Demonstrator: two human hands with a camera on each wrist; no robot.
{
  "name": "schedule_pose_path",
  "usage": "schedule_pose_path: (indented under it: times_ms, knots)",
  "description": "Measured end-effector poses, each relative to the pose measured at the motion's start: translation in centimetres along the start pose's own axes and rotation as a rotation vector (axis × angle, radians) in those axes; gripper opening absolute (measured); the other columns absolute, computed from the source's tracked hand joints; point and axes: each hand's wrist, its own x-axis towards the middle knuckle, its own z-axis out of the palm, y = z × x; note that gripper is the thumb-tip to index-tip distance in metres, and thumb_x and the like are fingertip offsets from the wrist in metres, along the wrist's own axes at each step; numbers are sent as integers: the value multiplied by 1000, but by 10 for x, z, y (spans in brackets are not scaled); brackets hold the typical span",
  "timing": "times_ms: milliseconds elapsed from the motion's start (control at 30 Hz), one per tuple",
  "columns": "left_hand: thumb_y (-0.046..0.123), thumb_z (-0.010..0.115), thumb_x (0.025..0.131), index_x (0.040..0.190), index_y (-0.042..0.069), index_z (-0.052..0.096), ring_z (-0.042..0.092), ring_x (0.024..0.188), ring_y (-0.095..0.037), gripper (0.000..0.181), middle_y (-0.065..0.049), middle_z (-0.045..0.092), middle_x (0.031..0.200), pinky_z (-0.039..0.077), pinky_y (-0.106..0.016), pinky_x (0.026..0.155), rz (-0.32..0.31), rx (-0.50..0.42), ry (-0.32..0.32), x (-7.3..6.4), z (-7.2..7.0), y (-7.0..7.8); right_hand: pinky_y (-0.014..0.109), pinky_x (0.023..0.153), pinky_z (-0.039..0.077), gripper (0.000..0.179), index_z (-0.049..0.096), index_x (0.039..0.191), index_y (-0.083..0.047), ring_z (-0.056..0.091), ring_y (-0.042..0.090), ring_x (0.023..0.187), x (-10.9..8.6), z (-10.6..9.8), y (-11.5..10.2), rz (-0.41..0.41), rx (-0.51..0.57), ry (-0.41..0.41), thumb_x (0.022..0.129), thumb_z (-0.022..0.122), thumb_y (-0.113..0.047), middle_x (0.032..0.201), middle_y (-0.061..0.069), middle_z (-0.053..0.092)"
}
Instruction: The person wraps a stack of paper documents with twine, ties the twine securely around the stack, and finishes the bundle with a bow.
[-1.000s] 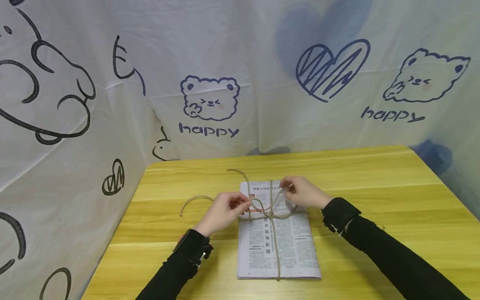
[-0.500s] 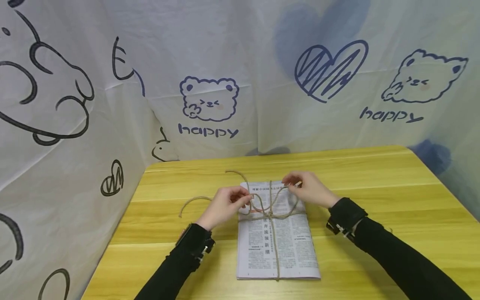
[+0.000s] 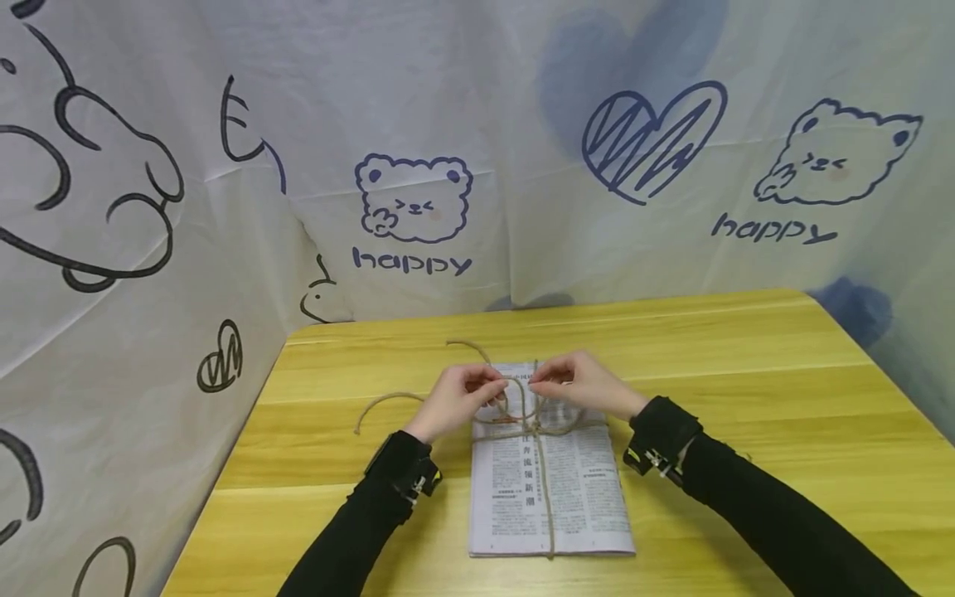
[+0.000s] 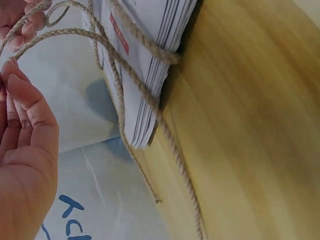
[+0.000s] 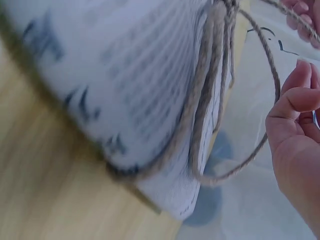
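Observation:
A folded stack of newspaper lies on the table, bound crosswise with brown twine that is knotted near its upper middle. Above the knot, my left hand pinches a loop of the twine between thumb and fingertips. In the left wrist view, that twine arches away from the thumb tip. Close by on the right, my right hand pinches the other loop, its fingertips a short gap from the left ones. The right wrist view shows this loop of twine curving behind the right hand, whose fingertips are partly hidden.
Two loose twine ends trail onto the wooden table left of and behind the stack. A white cloth with drawn bears and hearts hangs behind and left of the table. Black cuffs with devices circle both wrists.
The right hand first shifts slightly right, then comes left toward the left hand with its twine loop. My left hand has risen slightly, still holding its loop. The newspaper stack stays in place.

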Motion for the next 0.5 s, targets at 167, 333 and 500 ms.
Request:
schedule_pose_path:
  times_ms: [167,333,500]
  knots:
    - [19,61,102,110,-3,70,69,91,-38,25,-22,73,99,57,-48,84,-11,-35,-40,2,5,-1,25,77,51,24,73,111,-2,67,23,88,3,8,-3,-2,-6,-18,99,66,-21,104,14,74]
    - [22,56,105,112,-1,70,68,91,-36,28,-20,72,99,56,-46,84,-12,-8,-81,2,2,-1,31,72,56,19,72,107,2,68,31,79,2,11,-2,-34,-12,6,100,63,-12,94,17,74]
    - [15,54,105,118,3,68,66,88,-26,23,-13,71,102,53,-32,74,0,229,-25,4,-11,-5,34,67,57,17,72,104,6,69,34,73,0,10,3,-29,-2,33,97,65,-9,87,19,73]
